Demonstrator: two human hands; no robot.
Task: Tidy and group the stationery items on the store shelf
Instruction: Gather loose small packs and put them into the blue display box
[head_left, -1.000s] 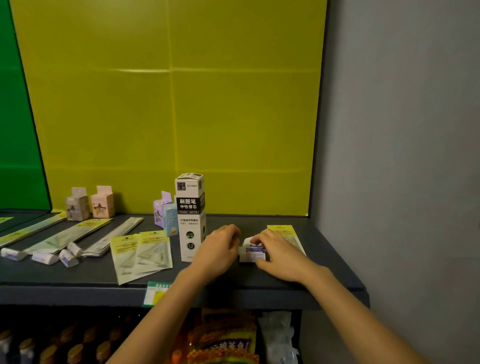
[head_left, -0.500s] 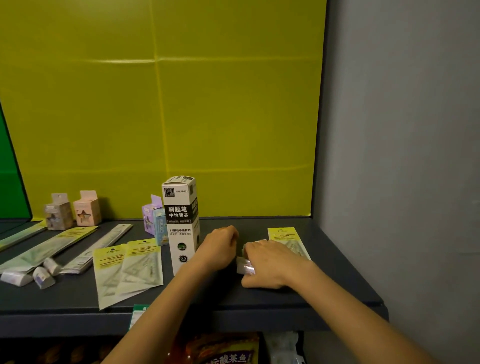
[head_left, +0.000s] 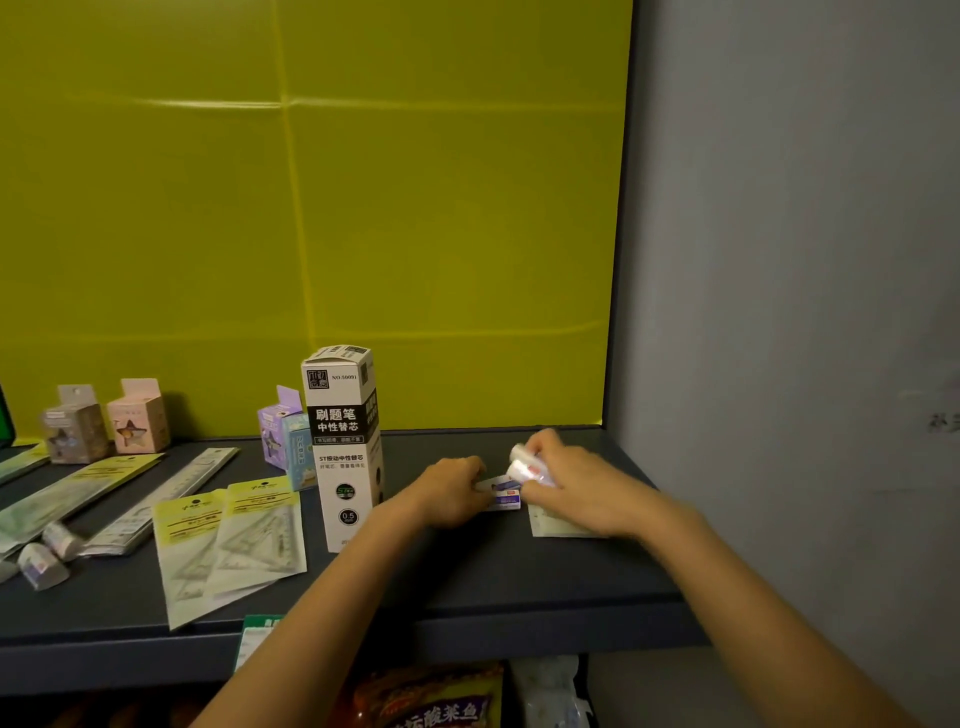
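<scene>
My right hand (head_left: 576, 491) is raised a little above the dark shelf (head_left: 519, 582) and grips small white wrapped erasers (head_left: 523, 464) at its fingertips. Just left of it lies a small white and blue eraser box (head_left: 506, 494). My left hand (head_left: 451, 493), fingers curled, pinches that box's left end. A flat clear packet (head_left: 553, 526) lies partly hidden under my right hand. More wrapped erasers (head_left: 44, 564) lie at the shelf's far left.
A tall white and black refill box (head_left: 343, 447) stands just left of my left hand. Set-square packets (head_left: 234, 540), ruler packets (head_left: 78, 493) and small purple (head_left: 278, 434), pink (head_left: 137, 421) and grey boxes (head_left: 72, 428) fill the left. A grey wall (head_left: 779, 364) closes the right side.
My right hand lay flat over the small items on the shelf; it has lifted with the white erasers in its fingers. My left hand stayed at the eraser box.
</scene>
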